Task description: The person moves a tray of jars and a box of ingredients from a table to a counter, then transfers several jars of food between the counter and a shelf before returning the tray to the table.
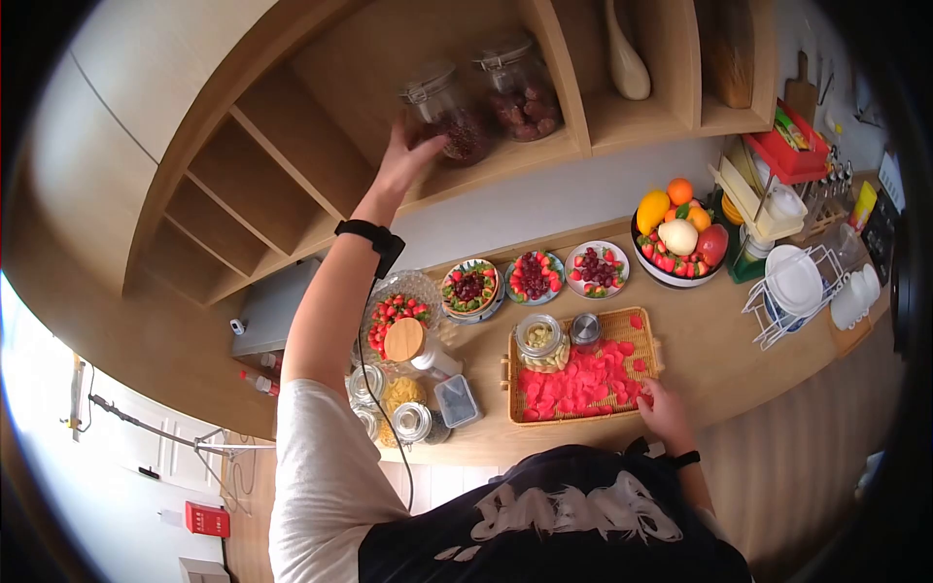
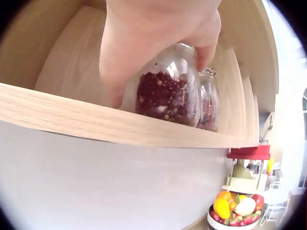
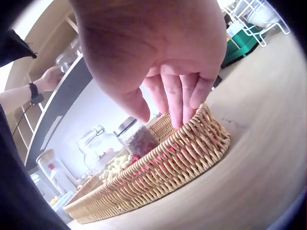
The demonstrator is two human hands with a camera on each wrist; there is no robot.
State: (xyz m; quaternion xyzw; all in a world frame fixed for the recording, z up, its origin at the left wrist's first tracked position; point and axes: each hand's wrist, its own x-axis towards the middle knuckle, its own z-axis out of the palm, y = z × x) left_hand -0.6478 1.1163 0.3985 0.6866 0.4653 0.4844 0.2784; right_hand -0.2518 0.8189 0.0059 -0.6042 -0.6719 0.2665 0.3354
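On the upper shelf, my left hand curls round a clip-top glass jar of dark red dried bits, thumb across its front, fingers along its left side. In the left wrist view the palm hides the lid. A second clip-top jar with larger dark red pieces stands beside it. My right hand hangs over the right end of a wicker basket, fingers loosely extended down inside the rim. Red petals cover the basket's bottom, with an open jar of pale pieces and a small metal-lidded jar.
Three plates of fruit, including a nearer plate, and a large fruit bowl line the wall. A strawberry bowl, wooden-lidded jar and plastic box stand left. A dish rack stands right.
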